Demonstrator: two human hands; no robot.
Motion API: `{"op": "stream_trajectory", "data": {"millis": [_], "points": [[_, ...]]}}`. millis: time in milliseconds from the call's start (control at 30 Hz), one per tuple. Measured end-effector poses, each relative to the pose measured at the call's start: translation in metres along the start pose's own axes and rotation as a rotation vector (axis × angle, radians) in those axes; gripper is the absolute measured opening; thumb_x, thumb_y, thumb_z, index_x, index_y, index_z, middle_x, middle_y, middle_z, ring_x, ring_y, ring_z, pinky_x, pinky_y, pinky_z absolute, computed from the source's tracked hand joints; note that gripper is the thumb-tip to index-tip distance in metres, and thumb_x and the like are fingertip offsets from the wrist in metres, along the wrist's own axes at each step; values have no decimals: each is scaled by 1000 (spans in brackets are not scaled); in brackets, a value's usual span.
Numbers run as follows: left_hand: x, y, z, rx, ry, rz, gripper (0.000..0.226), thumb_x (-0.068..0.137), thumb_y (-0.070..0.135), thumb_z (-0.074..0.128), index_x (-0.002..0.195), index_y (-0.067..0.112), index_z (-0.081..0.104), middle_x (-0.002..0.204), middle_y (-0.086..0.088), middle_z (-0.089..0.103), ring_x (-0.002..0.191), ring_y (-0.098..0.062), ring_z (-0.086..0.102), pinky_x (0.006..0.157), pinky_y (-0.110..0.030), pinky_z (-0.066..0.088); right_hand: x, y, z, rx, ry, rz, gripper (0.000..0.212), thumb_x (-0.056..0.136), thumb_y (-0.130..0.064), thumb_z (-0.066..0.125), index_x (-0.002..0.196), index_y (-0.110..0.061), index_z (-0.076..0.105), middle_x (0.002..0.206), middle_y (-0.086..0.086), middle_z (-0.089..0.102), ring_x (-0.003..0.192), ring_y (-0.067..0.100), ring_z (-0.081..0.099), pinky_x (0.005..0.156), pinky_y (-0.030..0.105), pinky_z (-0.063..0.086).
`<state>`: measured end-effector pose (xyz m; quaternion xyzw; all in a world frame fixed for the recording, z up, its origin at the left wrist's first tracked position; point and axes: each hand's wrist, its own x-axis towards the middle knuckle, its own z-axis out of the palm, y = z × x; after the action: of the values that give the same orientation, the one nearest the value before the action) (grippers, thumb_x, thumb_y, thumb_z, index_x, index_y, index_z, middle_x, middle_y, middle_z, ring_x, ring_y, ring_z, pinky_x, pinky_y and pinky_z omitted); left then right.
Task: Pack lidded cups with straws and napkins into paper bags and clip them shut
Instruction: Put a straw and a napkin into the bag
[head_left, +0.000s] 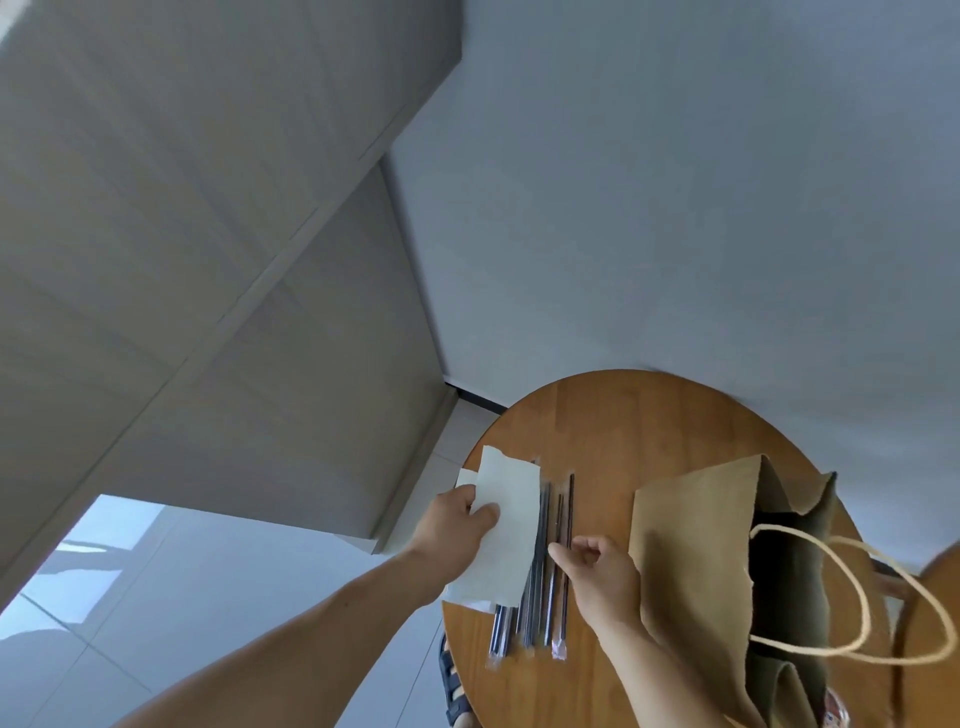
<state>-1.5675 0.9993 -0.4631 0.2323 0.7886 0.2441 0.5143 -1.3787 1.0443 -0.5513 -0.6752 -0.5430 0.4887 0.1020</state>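
Step in hand: collecting napkin and straw for the bag. The round table (623, 415) fills the lower right of the head view. The paper bag (691, 545) stands toward the table's 3 o'clock, mouth open, rope handles hanging slack. Its inside is dark, so I cannot tell whether a lidded cup is in it. The straws (545, 571), in clear wrappers, lie side by side toward 9 o'clock. The left hand (457, 525) grips a napkin (511, 519), thumb on top, lifted over the straws' left edge, with more white paper beneath. The right hand (602, 571) has its fingers curled, forefinger and thumb pinching one straw near its middle. Judgement: the next move calls for lifting that one straw free of its neighbours, then carrying both items toward 3 o'clock and into the bag mouth. No clip is seen.
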Motion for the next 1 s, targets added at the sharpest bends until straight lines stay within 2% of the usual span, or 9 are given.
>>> {"op": "stream_trajectory", "data": {"millis": [133, 233, 367, 533, 633, 700, 800, 900, 1000], "points": [[-8, 20, -6, -103, 42, 51, 15, 98, 31, 53, 101, 22, 65, 93, 3, 71, 82, -15, 69, 68, -29, 55, -19, -56, -25, 289, 23, -115, 15, 88, -28, 73, 87, -14, 69, 66, 1, 69, 62, 17, 65, 62, 34, 53], [-20, 41, -10, -215, 57, 99, 12, 96, 24, 57, 92, 22, 68, 77, 6, 73, 70, -12, 70, 61, -30, 56, -45, -100, -44, 470, -104, -202, 11, 89, -23, 71, 86, -12, 71, 62, 4, 67, 52, 13, 59, 50, 24, 47], [-36, 71, -15, -378, -9, 148, 12, 88, 11, 58, 91, 8, 70, 84, -15, 73, 75, -30, 69, 71, -47, 56, -63, -135, -62, 410, -236, -218, 7, 87, -19, 75, 82, -14, 71, 62, 1, 67, 57, 16, 62, 52, 28, 46], [-55, 100, -12, -463, -135, 273, 8, 79, 19, 70, 84, 14, 73, 81, -7, 74, 74, -23, 70, 62, -31, 53, -68, -155, -88, 324, -199, -267, 13, 82, -18, 80, 72, -15, 72, 64, 5, 70, 56, 16, 62, 56, 27, 48], [-63, 111, -8, -425, -141, 330, 6, 83, 18, 75, 87, 13, 74, 83, -6, 75, 76, -20, 72, 63, -25, 54, -70, -160, -100, 293, -143, -291, 21, 79, -26, 82, 64, -20, 69, 64, 4, 70, 55, 15, 63, 65, 39, 55], [-68, 120, -4, -421, -128, 338, 3, 85, 15, 73, 84, 15, 76, 83, -5, 75, 76, -20, 73, 62, -26, 54, -72, -162, -107, 168, -16, -319, 26, 74, -44, 82, 70, -25, 64, 66, -5, 68, 59, 7, 62, 62, 30, 53], [-75, 139, -1, -426, -131, 337, 6, 86, 15, 72, 89, 11, 76, 90, -10, 75, 83, -28, 73, 72, -40, 59, -79, -167, -125, 131, 131, -339, 48, 62, -64, 81, 90, -35, 55, 82, -14, 63, 73, 2, 62, 60, 17, 46], [-86, 164, 3, -429, -222, 366, 17, 87, 16, 72, 101, 7, 73, 97, -12, 75, 89, -32, 73, 79, -48, 60, -80, -177, -153, 329, 27, -350, 52, 63, -50, 87, 105, -31, 62, 94, -13, 72, 83, 3, 69, 62, 18, 54], [-100, 189, 12, -448, -297, 405, 19, 88, 15, 71, 104, 5, 71, 99, -15, 74, 91, -35, 72, 80, -49, 59, -84, -182, -184, 346, -41, -431, 29, 72, -41, 85, 94, -27, 72, 89, -12, 75, 80, 6, 72, 61, 17, 54]]}}
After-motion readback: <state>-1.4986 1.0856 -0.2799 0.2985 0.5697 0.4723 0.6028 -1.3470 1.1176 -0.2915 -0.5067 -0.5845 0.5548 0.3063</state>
